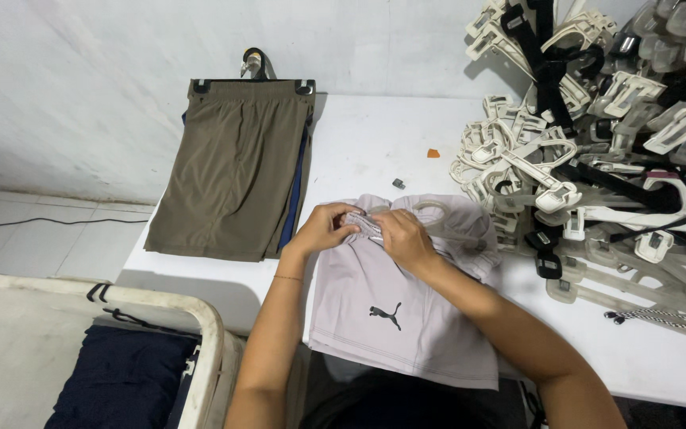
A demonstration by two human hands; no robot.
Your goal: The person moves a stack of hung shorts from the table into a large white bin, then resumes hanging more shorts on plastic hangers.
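Both hands, left hand (pixel 323 229) and right hand (pixel 403 237), pinch the waistband of pale lilac shorts (pixel 402 314) on a white tabletop (pixel 375 143). Olive shorts (pixel 232 171) lie to the left, hangers (pixel 597 127) heaped at right.

Bare forearms, no sleeves; thin bracelet (pixel 287 278) on left wrist.

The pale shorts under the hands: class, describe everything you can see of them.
The pale shorts are light grey-lilac, of thin smooth fabric, with a small black animal logo on one leg and stitched hems. They lie flat on the white table, legs toward the person, hem over the near edge. The left hand and right hand bunch the waistband, beside a clear hanger.
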